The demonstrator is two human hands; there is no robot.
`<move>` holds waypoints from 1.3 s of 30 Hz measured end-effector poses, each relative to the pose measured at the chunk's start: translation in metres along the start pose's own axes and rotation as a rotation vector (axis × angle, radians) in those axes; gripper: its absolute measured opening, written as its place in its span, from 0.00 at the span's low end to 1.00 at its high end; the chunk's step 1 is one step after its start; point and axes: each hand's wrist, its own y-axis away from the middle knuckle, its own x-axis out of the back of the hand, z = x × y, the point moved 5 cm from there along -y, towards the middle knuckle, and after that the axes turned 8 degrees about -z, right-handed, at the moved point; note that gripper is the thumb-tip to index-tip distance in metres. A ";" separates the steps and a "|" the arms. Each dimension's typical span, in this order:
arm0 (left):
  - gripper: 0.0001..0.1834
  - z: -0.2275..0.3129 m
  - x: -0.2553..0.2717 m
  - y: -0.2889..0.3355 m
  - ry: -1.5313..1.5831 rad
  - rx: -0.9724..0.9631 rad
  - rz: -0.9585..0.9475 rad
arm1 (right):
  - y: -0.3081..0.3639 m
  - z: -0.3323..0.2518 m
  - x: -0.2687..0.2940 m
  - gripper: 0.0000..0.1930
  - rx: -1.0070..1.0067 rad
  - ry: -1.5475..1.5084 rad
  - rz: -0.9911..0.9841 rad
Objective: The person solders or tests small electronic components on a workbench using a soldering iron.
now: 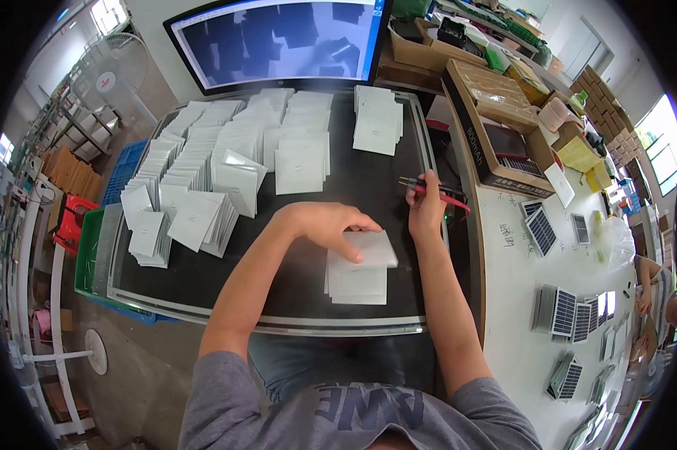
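My left hand (pixel 320 223) grips the upper edge of a white square panel (pixel 374 250), thumb on its face and fingers at its far edge. That panel lies tilted over a small stack of like panels (pixel 359 289) near the front of the dark tabletop (pixel 278 289). To the right, my right hand (pixel 426 210) is closed around a pair of test probes (pixel 411 184), their bare metal tips pointing left. A red lead (pixel 455 201) runs off from them. Many leaning rows of white panels (pixel 191 154) fill the left, and another stack (pixel 376 124) stands at the back right.
A monitor (pixel 278 45) stands behind the tabletop. On the right, a white table (pixel 503 300) bears small solar panels (pixel 563 311) and an open carton (pixel 515 161). A green bin (pixel 91 251) and a fan (pixel 110 79) are at left. Another person (pixel 657 300) sits far right.
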 end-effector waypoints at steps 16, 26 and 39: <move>0.25 -0.021 0.017 -0.049 -0.430 0.260 0.534 | 0.000 0.004 -0.015 0.13 0.052 0.443 -0.037; 0.27 -0.028 0.021 -0.024 -0.355 0.157 0.581 | 0.003 0.014 -0.032 0.13 0.124 0.857 -0.147; 0.28 -0.023 0.022 -0.022 -0.425 0.067 0.612 | 0.003 0.005 -0.024 0.13 0.038 0.565 -0.156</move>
